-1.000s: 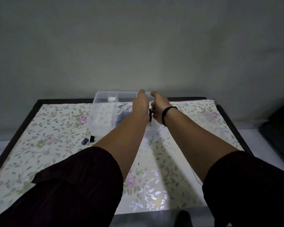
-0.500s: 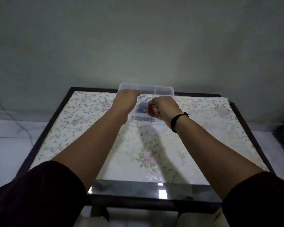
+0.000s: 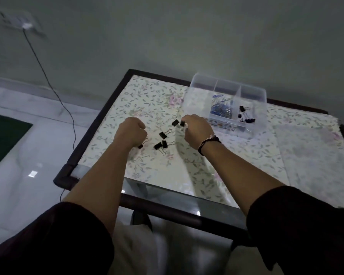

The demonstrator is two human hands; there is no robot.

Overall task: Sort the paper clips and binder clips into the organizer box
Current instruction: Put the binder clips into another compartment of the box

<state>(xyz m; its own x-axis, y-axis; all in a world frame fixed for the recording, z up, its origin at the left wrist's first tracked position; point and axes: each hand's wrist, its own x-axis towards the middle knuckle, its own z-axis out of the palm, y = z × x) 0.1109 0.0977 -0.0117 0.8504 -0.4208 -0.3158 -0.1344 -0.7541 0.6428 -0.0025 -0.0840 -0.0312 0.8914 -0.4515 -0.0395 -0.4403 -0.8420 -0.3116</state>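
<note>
A clear plastic organizer box (image 3: 256, 94) stands at the far side of the table. Its middle compartment holds blue paper clips (image 3: 220, 110), its right one several black binder clips (image 3: 245, 116). Several more black binder clips (image 3: 161, 144) lie loose on the floral cloth between my hands. My left hand (image 3: 131, 133) is curled into a fist on the cloth, a binder clip (image 3: 140, 146) poking out beneath it. My right hand (image 3: 197, 129) is closed with its fingertips on a binder clip (image 3: 182, 123), beside another clip (image 3: 175, 122).
The table (image 3: 99, 124) has a dark frame and a glass strip along its near edge. A black cable (image 3: 48, 80) hangs from a wall socket down to the white floor on the left. A dark green mat (image 3: 2, 135) lies at the far left.
My hands have come back from the organizer box to the loose binder clips at the left of it. The view has swung left, and both hands are now closed over clips on the cloth.
</note>
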